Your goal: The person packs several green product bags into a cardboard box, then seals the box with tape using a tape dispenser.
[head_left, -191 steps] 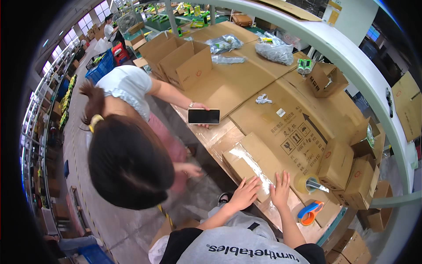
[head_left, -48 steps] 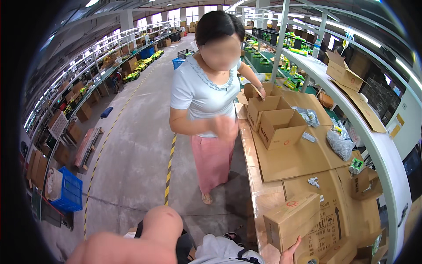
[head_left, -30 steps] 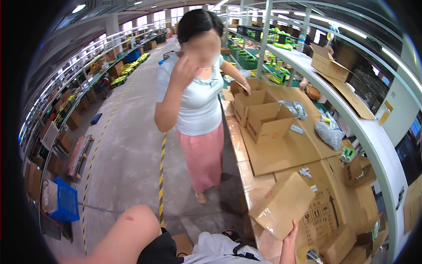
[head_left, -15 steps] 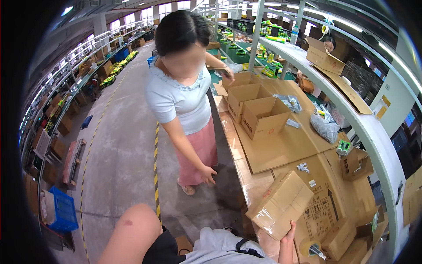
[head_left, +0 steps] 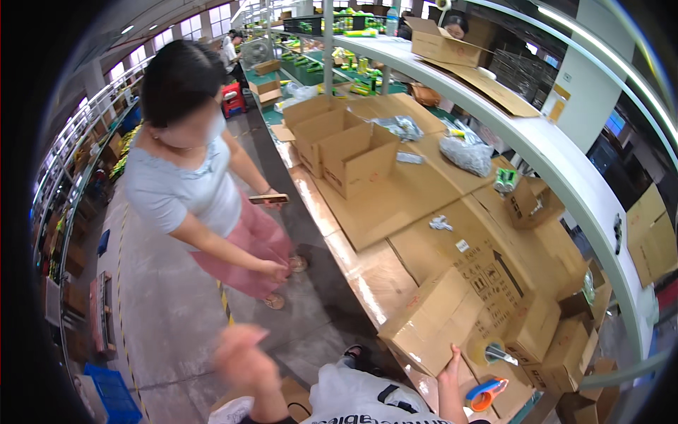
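My right hand (head_left: 449, 362) grips the near end of a taped cardboard box (head_left: 432, 318), with fingers along its edge. The box lies tilted on the cardboard-covered table. My left hand (head_left: 246, 362) is raised at lower left, away from the table, its fingers smeared by motion. Beside my right hand are a tape roll (head_left: 487, 351) and an orange and blue tape dispenser (head_left: 486, 396). Several small cardboard boxes (head_left: 531, 328) stand to the right.
A person in a light top (head_left: 185, 180) stands at left by the table, holding a phone (head_left: 268, 199). Open cartons (head_left: 357, 159), plastic bags (head_left: 466, 154) and green cylinders (head_left: 505, 179) lie farther back. A white shelf (head_left: 522, 124) runs above the table's right side.
The view has swung right. My left hand has come into view, raised. The box sits lower against the table, my right hand still on it. The other person's phone now shows.
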The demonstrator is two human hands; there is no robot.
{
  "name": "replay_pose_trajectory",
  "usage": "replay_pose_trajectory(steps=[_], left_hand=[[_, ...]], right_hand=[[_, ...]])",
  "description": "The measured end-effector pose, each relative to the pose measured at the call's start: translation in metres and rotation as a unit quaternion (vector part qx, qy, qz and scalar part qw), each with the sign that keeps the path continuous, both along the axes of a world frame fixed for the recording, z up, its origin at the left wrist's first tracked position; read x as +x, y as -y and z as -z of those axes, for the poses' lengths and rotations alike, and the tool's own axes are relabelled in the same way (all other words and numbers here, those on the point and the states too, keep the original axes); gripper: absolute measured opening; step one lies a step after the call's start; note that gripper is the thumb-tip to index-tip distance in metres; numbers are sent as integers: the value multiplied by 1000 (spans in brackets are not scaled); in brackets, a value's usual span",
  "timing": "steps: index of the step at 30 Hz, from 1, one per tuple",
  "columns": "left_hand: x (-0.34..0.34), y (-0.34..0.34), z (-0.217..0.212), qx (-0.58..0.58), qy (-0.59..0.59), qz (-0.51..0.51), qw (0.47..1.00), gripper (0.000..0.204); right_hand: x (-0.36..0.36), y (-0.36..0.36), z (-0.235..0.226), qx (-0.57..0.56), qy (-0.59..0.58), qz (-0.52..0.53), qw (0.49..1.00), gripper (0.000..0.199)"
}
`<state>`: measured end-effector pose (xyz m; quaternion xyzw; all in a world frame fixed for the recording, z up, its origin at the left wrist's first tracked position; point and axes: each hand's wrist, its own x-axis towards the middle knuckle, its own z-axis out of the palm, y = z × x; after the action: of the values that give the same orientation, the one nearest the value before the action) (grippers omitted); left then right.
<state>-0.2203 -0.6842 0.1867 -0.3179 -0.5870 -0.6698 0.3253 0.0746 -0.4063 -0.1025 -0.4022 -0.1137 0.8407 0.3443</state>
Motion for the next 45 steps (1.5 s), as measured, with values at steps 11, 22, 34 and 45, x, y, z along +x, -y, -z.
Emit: replay_pose_trajectory(steps=[11, 22, 34, 45], left_hand=[[165, 125, 425, -517, 586, 234, 578, 53], [113, 148, 429, -486, 599, 153, 617, 42], [44, 115, 402, -631, 392, 226, 630, 40], [49, -183, 247, -302, 592, 641, 384, 98]], right_hand=[[37, 16, 27, -9, 21, -70, 997, 55], [34, 16, 16, 37, 92, -47, 994, 59], [-6, 71, -4, 43, 27, 85, 995, 64], [11, 33, 3, 38, 29, -11, 999, 63]])
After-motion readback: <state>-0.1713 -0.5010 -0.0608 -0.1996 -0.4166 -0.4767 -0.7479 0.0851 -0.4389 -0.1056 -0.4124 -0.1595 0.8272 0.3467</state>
